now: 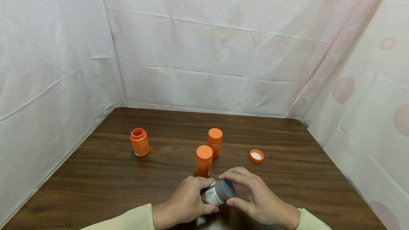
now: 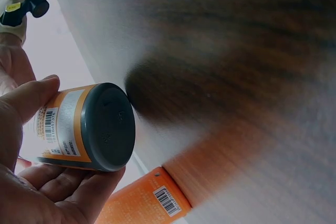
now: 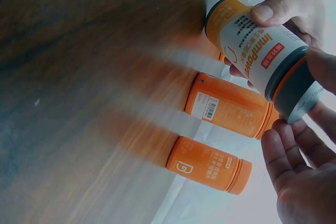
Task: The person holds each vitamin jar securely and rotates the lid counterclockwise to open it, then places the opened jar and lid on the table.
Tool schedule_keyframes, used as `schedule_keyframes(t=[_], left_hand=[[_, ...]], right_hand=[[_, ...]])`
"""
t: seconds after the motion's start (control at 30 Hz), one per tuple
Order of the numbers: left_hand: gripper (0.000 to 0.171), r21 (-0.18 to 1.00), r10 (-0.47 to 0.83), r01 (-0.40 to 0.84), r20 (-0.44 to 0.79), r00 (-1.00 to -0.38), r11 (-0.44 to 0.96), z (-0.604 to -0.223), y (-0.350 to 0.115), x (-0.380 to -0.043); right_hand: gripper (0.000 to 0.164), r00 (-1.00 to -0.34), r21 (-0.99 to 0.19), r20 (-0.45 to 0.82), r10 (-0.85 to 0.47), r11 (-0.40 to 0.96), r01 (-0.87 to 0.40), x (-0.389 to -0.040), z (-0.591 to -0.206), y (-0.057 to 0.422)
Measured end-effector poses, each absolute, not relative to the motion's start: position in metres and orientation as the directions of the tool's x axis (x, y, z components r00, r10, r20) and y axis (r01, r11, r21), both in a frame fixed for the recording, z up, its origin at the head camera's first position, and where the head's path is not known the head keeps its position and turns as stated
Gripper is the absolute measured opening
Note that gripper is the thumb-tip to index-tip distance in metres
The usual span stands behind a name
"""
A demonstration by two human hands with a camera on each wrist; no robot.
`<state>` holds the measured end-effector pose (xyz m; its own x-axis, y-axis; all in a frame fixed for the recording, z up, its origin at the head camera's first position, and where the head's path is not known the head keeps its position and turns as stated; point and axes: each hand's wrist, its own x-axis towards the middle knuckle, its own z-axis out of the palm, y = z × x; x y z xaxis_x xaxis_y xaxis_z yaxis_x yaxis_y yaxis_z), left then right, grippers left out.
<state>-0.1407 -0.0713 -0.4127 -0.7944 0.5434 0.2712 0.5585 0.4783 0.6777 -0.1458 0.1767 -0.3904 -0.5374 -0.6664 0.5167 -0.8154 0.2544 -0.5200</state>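
Near the table's front edge, my left hand (image 1: 186,201) grips a pill bottle (image 1: 212,195) with a white, orange and grey label. The bottle is tilted, its grey cap (image 1: 226,189) facing right and toward me. My right hand (image 1: 260,200) holds that cap between thumb and fingers, and the cap sits on the bottle. In the right wrist view, an orange band (image 3: 289,81) shows beside the cap. The left wrist view shows the bottle's dark grey base (image 2: 109,127) and a barcode label. Just beyond the hands stands a capped orange bottle (image 1: 203,164).
Another capped orange bottle (image 1: 214,144) stands behind the first. An uncapped orange bottle (image 1: 140,145) is upright at the left. To the right lies an orange lid (image 1: 256,156), white inside facing up. White sheets (image 1: 204,52) surround the dark wooden table (image 1: 96,173).
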Motion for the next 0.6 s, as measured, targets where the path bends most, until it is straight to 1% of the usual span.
schedule_keyframes(t=[0.13, 0.23, 0.33, 0.53, 0.6], left_hand=[[0.039, 0.671, 0.542, 0.563, 0.277, -0.793, 0.482, -0.4136, -0.0710, -0.1409], [0.038, 0.670, 0.541, 0.564, 0.277, -0.794, 0.483, -0.4135, -0.0710, -0.1412], [0.037, 0.672, 0.543, 0.564, 0.277, -0.793, 0.480, -0.4133, -0.0712, -0.1413], [0.035, 0.671, 0.544, 0.570, 0.286, -0.789, 0.474, -0.4136, -0.0715, -0.1403], [0.036, 0.668, 0.544, 0.572, 0.288, -0.788, 0.475, -0.4138, -0.0715, -0.1400]], right_hand=[[0.066, -0.512, -0.481, 0.525, -0.680, 0.259, -0.838, -0.1466, -0.3890, 0.1774], [0.070, -0.504, -0.477, 0.520, -0.690, 0.255, -0.841, -0.1466, -0.3883, 0.1780], [0.071, -0.502, -0.481, 0.510, -0.698, 0.252, -0.840, -0.1462, -0.3881, 0.1787], [0.070, -0.477, -0.467, 0.522, -0.707, 0.231, -0.853, -0.1459, -0.3877, 0.1775], [0.073, -0.469, -0.458, 0.535, -0.702, 0.226, -0.860, -0.1462, -0.3872, 0.1766]])
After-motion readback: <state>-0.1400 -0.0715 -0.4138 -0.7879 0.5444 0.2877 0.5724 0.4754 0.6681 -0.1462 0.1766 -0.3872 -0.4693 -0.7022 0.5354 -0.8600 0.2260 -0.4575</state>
